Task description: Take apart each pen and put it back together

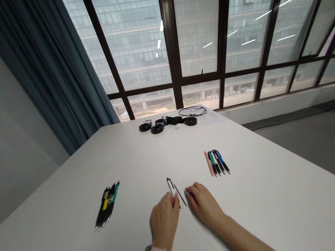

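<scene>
My left hand [165,215], with a watch on a pink strap at its wrist, pinches a white pen [171,186] with a dark end. A thin black pen refill [180,195] lies slanted on the table just right of that pen. Close to the refill's right side, my right hand [204,205] rests low over the table with its fingers curled together. A small dark bit shows at its fingertips, too little to name. To the left lies a bunch of pens [107,207], mostly black with yellow and green parts. A row of pens [217,162] in pink, green, white, black and blue lies to the right.
The white table [147,158] narrows toward the window. At its far end sit several black rings [157,129] resembling tape rolls, a coiled black cable [192,111] and a pale sheet [212,118]. A blue curtain [51,76] hangs at left; grey floor lies beyond the right edge.
</scene>
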`<control>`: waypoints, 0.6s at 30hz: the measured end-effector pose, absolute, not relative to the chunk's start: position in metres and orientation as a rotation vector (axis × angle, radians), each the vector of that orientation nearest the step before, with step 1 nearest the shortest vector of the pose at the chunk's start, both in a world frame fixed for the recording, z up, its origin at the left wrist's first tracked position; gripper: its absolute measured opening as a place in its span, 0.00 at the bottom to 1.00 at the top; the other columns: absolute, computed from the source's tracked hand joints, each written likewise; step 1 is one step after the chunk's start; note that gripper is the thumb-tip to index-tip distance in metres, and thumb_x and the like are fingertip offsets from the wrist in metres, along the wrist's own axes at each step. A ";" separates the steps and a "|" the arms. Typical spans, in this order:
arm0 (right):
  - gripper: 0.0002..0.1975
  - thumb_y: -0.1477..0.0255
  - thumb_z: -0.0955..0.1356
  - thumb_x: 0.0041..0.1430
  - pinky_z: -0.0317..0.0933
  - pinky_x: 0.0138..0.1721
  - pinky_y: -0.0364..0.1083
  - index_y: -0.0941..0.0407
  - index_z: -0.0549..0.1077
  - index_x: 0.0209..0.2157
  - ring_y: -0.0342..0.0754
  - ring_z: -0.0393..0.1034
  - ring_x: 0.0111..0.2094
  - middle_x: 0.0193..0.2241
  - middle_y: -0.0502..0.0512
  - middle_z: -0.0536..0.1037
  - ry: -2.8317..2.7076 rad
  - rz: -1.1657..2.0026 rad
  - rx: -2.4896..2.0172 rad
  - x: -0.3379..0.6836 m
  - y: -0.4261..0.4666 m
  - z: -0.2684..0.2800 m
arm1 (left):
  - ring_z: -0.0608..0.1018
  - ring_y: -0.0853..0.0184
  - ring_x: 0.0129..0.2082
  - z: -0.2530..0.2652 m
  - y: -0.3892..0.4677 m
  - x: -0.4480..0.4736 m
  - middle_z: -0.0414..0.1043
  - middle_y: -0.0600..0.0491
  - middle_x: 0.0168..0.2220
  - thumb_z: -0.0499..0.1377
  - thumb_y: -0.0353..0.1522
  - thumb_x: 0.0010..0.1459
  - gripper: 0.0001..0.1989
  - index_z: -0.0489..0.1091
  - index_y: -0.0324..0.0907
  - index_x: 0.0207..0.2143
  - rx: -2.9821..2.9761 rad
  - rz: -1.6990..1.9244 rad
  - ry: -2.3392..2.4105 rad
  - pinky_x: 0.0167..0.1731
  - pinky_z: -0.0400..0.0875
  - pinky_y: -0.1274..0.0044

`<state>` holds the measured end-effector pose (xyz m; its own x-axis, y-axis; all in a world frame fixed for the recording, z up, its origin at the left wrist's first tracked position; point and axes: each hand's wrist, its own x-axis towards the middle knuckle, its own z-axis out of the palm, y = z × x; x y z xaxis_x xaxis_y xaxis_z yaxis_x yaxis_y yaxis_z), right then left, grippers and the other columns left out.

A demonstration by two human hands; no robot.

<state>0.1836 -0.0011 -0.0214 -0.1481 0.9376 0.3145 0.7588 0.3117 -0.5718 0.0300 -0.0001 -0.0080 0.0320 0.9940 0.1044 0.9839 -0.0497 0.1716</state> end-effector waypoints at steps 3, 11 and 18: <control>0.12 0.82 0.62 0.64 0.62 0.46 0.46 0.58 0.75 0.43 0.52 0.73 0.43 0.38 0.59 0.78 -1.975 0.393 -1.512 0.182 -0.002 -0.021 | 0.78 0.65 0.28 -0.008 0.000 0.029 0.78 0.53 0.29 0.47 0.36 0.70 0.17 0.70 0.44 0.32 2.205 0.345 2.120 0.27 0.55 0.75; 0.14 0.82 0.63 0.62 0.60 0.47 0.46 0.59 0.74 0.47 0.53 0.72 0.45 0.41 0.60 0.79 -2.046 0.396 -1.617 0.182 -0.005 -0.015 | 0.77 0.65 0.28 -0.010 -0.002 0.016 0.77 0.53 0.28 0.46 0.35 0.70 0.16 0.68 0.44 0.31 2.163 0.386 2.167 0.26 0.52 0.75; 0.14 0.78 0.63 0.63 0.60 0.48 0.46 0.59 0.73 0.49 0.53 0.73 0.46 0.42 0.61 0.80 -1.986 0.444 -1.605 0.187 -0.004 -0.014 | 0.76 0.66 0.27 -0.005 -0.005 0.004 0.77 0.53 0.28 0.46 0.36 0.69 0.16 0.66 0.45 0.29 2.059 0.364 2.205 0.26 0.51 0.75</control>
